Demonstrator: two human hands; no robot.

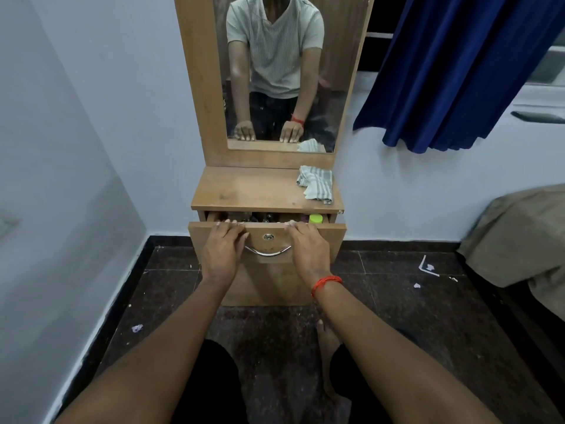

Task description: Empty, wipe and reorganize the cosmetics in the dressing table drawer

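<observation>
Left hand (pixel 221 250) and right hand (pixel 308 249) curl fingers (pixel 228 225) over the drawer (pixel 334 240) front; cosmetics (pixel 315 219) lie just beyond, 12 o'clock.

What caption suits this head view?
The left hand and right hand grip the partly open drawer; a striped cloth lies on the tabletop.

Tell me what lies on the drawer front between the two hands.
In the head view, between the left hand and the right hand, the drawer front carries a round metal lock and, just below it, a curved metal handle.
</observation>
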